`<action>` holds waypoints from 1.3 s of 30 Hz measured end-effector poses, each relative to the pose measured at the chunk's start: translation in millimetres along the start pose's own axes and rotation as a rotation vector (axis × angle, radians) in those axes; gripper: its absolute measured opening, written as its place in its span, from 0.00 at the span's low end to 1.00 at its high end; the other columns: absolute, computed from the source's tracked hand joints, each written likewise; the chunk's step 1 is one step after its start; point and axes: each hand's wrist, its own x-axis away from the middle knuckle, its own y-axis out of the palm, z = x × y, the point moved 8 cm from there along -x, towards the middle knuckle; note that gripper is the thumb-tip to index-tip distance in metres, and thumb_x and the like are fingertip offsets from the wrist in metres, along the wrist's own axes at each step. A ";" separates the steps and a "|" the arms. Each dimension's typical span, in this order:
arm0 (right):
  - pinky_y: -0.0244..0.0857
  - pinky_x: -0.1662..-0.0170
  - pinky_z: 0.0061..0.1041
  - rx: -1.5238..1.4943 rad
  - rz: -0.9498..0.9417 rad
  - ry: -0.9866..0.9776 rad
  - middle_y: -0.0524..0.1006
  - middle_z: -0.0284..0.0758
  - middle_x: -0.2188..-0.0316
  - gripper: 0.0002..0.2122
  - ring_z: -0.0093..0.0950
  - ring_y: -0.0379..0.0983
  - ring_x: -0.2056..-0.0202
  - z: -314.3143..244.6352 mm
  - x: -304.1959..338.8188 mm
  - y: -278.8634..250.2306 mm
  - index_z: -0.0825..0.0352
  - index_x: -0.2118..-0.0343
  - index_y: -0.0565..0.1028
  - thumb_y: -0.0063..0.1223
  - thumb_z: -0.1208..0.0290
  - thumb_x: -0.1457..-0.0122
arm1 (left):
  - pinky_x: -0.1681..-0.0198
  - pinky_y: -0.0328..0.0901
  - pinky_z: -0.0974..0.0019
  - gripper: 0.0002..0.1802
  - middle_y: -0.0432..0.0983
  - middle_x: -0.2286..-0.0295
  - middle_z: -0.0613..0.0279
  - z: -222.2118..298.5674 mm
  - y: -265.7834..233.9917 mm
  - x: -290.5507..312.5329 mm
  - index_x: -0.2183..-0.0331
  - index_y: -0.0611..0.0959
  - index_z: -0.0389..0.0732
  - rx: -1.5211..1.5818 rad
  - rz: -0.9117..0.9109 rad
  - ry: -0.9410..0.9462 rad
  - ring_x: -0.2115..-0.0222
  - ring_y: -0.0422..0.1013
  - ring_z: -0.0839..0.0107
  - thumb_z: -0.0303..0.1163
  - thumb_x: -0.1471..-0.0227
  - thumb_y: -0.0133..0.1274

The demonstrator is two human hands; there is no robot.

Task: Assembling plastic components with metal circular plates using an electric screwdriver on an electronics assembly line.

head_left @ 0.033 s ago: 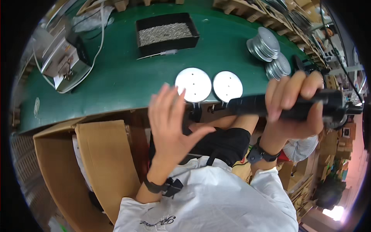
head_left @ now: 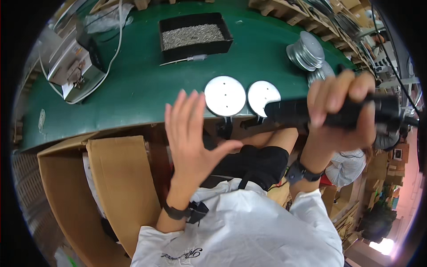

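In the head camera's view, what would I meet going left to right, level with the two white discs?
Boxy silvery device → open left hand → larger white disc → smaller white disc → right hand gripping a black cylindrical object.

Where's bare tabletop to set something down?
Left: green tabletop between the white-cabled silver device and left white disc. Back right: between the black tray and stacked metal discs. Crowded: front edge, the right hand's black tool overlapping the right white disc in view.

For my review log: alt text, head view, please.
The right hand grips a black cylindrical object; the left hand is open, empty. Two white discs are by a green table's edge, a box of silvery pieces beyond.
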 end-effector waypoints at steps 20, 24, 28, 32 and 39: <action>0.60 0.74 0.26 0.098 -0.043 0.245 0.68 0.34 0.76 0.10 0.25 0.65 0.81 120.5 -56.2 5.7 0.66 0.64 0.68 0.41 0.64 0.32 | 0.34 0.39 0.25 0.67 0.68 0.45 0.54 -37.1 36.6 -26.7 0.33 0.60 0.39 -0.062 -0.242 -0.034 0.40 0.62 0.56 0.50 0.71 0.75; 0.63 0.75 0.26 0.224 -0.063 0.195 0.70 0.35 0.76 0.10 0.26 0.67 0.80 105.3 -48.9 6.0 0.66 0.63 0.67 0.45 0.63 0.32 | 0.34 0.38 0.24 0.66 0.67 0.44 0.49 -20.7 35.6 -24.5 0.33 0.60 0.39 -0.112 -0.267 0.006 0.39 0.61 0.54 0.51 0.69 0.75; 0.73 0.71 0.26 0.102 0.390 0.128 0.78 0.39 0.73 0.06 0.28 0.76 0.77 87.4 -12.2 -30.9 0.69 0.64 0.73 0.54 0.72 0.35 | 0.32 0.38 0.30 0.64 0.64 0.41 0.47 -32.0 49.6 -24.3 0.33 0.60 0.42 -0.081 -0.330 -0.008 0.37 0.58 0.51 0.47 0.67 0.74; 0.61 0.71 0.20 0.029 0.693 -0.073 0.71 0.32 0.70 0.13 0.21 0.64 0.75 -7.5 75.7 -82.9 0.63 0.61 0.72 0.48 0.56 0.33 | 0.30 0.41 0.35 0.61 0.65 0.43 0.48 -24.9 36.7 -20.1 0.36 0.66 0.39 -0.054 -0.301 0.003 0.39 0.60 0.52 0.45 0.71 0.76; 0.70 0.65 0.26 0.539 1.223 0.137 0.77 0.35 0.68 0.09 0.26 0.73 0.72 16.3 210.1 -113.0 0.66 0.62 0.73 0.59 0.66 0.37 | 0.30 0.44 0.39 0.61 0.61 0.40 0.40 35.0 81.5 -64.1 0.36 0.64 0.35 0.135 -0.387 0.119 0.37 0.57 0.44 0.47 0.67 0.75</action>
